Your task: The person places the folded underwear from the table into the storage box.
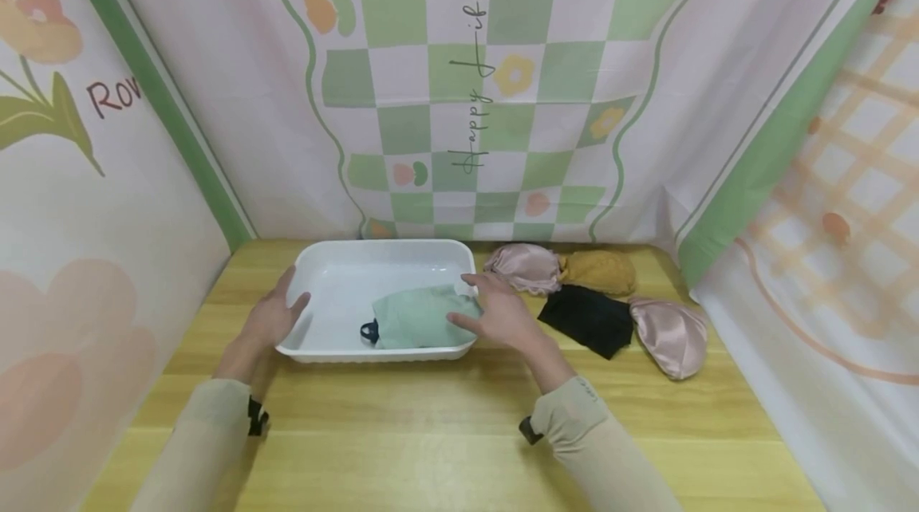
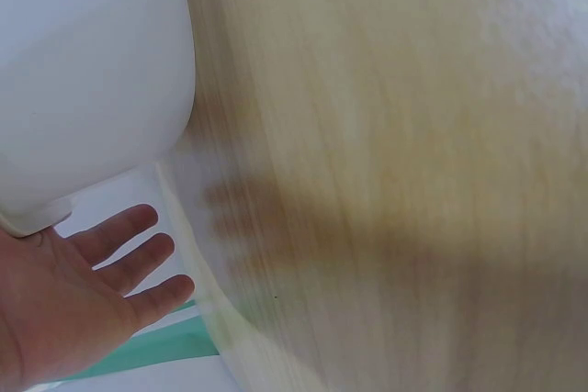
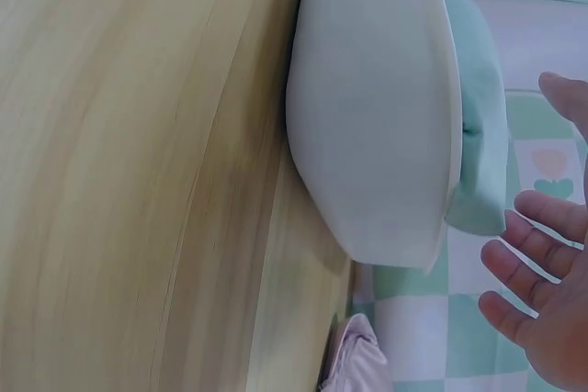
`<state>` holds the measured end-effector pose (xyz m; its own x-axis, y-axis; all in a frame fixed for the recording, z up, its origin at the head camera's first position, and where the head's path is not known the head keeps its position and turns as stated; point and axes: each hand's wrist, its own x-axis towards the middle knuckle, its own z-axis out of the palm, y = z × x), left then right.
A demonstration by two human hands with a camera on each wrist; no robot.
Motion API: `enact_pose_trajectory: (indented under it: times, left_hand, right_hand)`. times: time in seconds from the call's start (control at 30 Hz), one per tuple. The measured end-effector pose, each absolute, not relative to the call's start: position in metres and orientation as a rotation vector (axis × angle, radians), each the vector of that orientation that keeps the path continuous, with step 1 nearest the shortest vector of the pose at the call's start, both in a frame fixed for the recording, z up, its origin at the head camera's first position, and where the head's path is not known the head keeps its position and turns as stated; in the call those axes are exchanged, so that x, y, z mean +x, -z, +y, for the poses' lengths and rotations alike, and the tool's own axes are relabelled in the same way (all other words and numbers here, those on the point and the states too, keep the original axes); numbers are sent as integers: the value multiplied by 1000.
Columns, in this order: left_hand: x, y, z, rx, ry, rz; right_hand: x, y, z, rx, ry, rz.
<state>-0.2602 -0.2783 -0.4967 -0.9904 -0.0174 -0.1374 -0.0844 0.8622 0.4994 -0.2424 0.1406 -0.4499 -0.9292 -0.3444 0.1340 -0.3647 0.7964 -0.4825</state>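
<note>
Lying in a white, rectangular plastic tray with rounded corners (image 1: 326, 289): one mint-green fabric piece (image 1: 420, 317), a small dark loop (image 1: 369, 331) at its left end, its right end at the tray's right rim. Left hand (image 1: 269, 319): relaxed, fingers spread, at the tray's left side (whether it touches the rim, one cannot tell). Right hand (image 1: 502, 313): relaxed, fingers apart, just beside the fabric piece. To the right, on the yellowish wood-grain surface (image 1: 402, 432): one pink satin bundle (image 1: 522, 265), edge gathered; one mustard-yellow cloth bundle (image 1: 599, 271), adjoining it; one flat black cloth (image 1: 587, 319); one smooth, rounded pink satin piece (image 1: 671, 339), rightmost.
</note>
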Motion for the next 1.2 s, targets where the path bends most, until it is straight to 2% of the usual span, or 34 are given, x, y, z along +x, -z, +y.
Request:
enact_pose_trajectory:
  times: [1.2]
  left_hand:
    - [-262,499,-280,-86,-785,2911]
  right_hand:
    - [-240,452,186,451,-830,-2874]
